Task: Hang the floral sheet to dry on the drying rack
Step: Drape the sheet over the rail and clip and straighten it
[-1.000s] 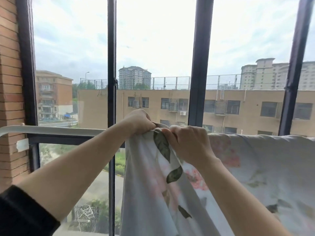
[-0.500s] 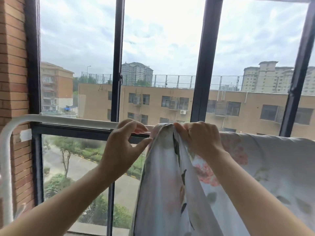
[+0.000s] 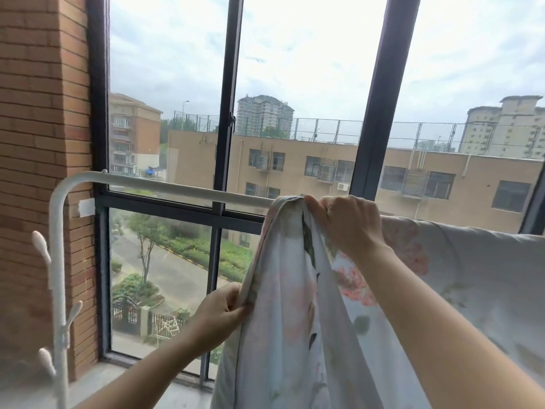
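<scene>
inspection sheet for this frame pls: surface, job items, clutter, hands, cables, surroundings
Surface: grey window ledge at the bottom, bare where visible.
Job's things: floral sheet draped over the white drying rack; it covers the bar's right part and is bunched at its left end, while the bar's left stretch is bare.
Clutter: nothing seen.
Grippers: right hand grips the sheet's bunched top at the bar; left hand pinches the hanging left edge lower down.
Cables: nothing seen.
Surroundings: brick wall on the left, dark-framed window behind, buildings and street outside.

Pale floral sheet (image 3: 295,320) draped over white drying rack (image 3: 165,185) rail.
</scene>
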`<state>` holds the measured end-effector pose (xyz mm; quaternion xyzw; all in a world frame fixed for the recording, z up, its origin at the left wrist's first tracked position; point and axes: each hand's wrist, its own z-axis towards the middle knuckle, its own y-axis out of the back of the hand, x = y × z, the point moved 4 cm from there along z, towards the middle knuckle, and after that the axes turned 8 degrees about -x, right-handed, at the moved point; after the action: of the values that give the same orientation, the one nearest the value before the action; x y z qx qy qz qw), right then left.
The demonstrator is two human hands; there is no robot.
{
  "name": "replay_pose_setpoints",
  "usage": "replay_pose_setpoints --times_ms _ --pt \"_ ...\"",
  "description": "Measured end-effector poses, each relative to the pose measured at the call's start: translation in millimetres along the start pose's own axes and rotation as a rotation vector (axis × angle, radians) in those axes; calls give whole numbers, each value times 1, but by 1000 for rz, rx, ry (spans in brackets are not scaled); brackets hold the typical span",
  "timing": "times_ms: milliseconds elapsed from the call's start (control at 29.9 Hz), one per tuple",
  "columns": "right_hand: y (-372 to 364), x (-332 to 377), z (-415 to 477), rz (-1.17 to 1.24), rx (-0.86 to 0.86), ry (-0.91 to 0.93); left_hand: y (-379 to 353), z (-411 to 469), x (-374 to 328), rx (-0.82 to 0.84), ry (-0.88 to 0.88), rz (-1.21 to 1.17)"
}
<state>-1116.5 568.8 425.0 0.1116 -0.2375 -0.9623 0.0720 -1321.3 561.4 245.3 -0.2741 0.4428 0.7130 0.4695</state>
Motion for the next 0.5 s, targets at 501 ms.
replay_pose_setpoints --times_ms 501 --pt "6 -9 -4 44 20 14 165 47 -113 -512 -186 173"
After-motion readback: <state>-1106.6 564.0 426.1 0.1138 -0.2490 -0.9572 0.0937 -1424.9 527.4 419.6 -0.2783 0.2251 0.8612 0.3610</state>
